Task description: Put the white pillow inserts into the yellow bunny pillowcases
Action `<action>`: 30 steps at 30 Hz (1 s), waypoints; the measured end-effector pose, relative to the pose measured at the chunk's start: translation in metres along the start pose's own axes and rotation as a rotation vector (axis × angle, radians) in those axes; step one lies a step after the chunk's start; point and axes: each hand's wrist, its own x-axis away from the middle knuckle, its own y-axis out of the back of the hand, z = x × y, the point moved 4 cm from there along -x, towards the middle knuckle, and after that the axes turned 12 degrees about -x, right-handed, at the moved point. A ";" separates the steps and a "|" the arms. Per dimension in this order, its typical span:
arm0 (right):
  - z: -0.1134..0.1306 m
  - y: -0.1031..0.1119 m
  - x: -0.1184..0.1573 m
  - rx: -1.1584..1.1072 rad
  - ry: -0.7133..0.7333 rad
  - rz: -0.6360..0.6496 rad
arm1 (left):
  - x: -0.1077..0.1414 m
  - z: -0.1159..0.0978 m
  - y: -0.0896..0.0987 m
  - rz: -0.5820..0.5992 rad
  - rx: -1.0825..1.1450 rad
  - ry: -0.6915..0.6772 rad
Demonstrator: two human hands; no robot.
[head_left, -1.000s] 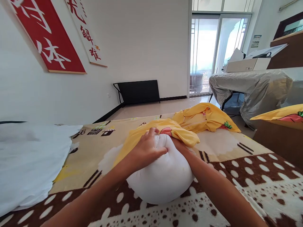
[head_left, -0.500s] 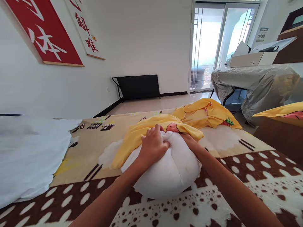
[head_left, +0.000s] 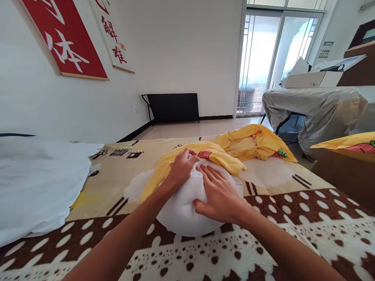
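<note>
A plump white pillow [head_left: 178, 214] lies on the patterned blanket, its far part inside a yellow pillowcase [head_left: 159, 177] with a pink print. At the case's opening, my left hand [head_left: 182, 168] curls its fingers over the yellow edge, against the pillow's upper left. My right hand [head_left: 219, 193] lies on the top right of the pillow with its fingers stretched forward and thumb apart, pressing a crease into the filling. How far the pillow reaches inside the case is hidden.
Behind lies a second yellow cloth [head_left: 249, 144]. White bedding [head_left: 38, 187] covers the left of the blanket [head_left: 134, 249]. On the right, a brown box [head_left: 342, 179] carries another yellow piece [head_left: 351, 145]. A plastic-covered table [head_left: 316, 101] stands beyond, near the glass door.
My right hand has come out from the case's far right side and now lies on top of the pillow. My left hand has shifted slightly left and forward along the opening.
</note>
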 end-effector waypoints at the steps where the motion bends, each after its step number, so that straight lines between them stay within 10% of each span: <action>1: 0.000 -0.002 -0.006 0.010 0.018 0.006 | -0.001 0.000 0.002 -0.013 -0.029 -0.017; 14: -0.043 0.002 -0.035 0.107 -0.233 -0.094 | 0.012 0.007 0.019 0.039 -0.218 -0.267; 21: -0.037 0.002 -0.016 0.183 -0.094 -0.434 | 0.000 0.048 0.019 0.016 -0.156 -0.005; 25: -0.016 -0.006 0.002 0.325 0.336 -0.693 | -0.009 0.053 0.001 -0.004 -0.150 0.017; 30: 0.018 -0.016 0.002 0.321 0.292 -0.414 | -0.012 0.057 -0.014 -0.032 -0.055 0.028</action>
